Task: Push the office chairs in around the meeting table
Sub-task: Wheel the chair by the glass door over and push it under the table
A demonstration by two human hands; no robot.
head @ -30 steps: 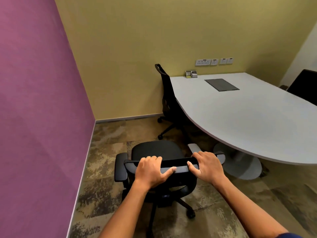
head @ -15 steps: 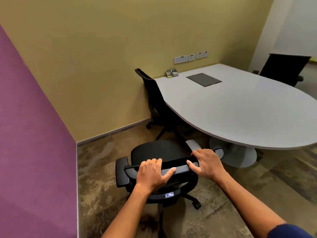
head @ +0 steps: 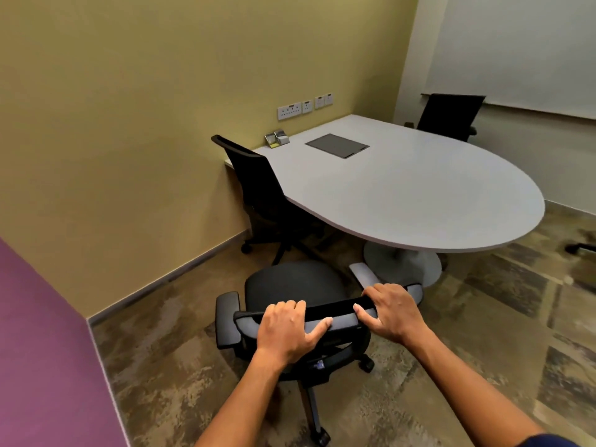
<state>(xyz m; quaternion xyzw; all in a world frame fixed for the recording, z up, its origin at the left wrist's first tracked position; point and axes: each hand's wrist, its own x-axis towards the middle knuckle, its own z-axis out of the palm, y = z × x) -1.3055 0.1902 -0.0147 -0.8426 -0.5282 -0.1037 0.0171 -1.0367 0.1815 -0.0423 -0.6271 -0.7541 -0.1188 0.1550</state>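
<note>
— Small meeting room: mottled brown carpet (head: 477,333), yellow wall (head: 161,108) ahead, purple wall (head: 38,350) at the left, pale wall on the right. Nearest chair?

— Black office chair (head: 295,287) in the foreground, seat turned toward the table, well short of the rim. Grey armrest pads on both sides, castors on the carpet.

— Hands?

— Both on the top edge of the backrest. Left hand (head: 288,330) curled over the bar, fingers over the far side, thumb stretched along the near face. Right hand (head: 392,312) clamped on the bar's right end, fingers wrapped over the top, thumb underneath toward the middle. Forearms reaching in from the bottom edge.

— Table?

— White meeting table (head: 419,201), straight end against the yellow wall, rounded end bulging toward the right, on a round pedestal base (head: 403,262). Dark grey panel (head: 337,145) set in the top near the wall; small desk holder (head: 276,138) at the wall edge.

— Other chairs?

— Second black chair (head: 254,185) tucked against the table's left side beside the yellow wall, backrest upright, base legs showing below. Third black chair (head: 450,116) behind the far side of the table, only the back visible. Stray chair foot (head: 580,247) at the right edge. Sockets (head: 303,106) in a row on the yellow wall above the table.
</note>
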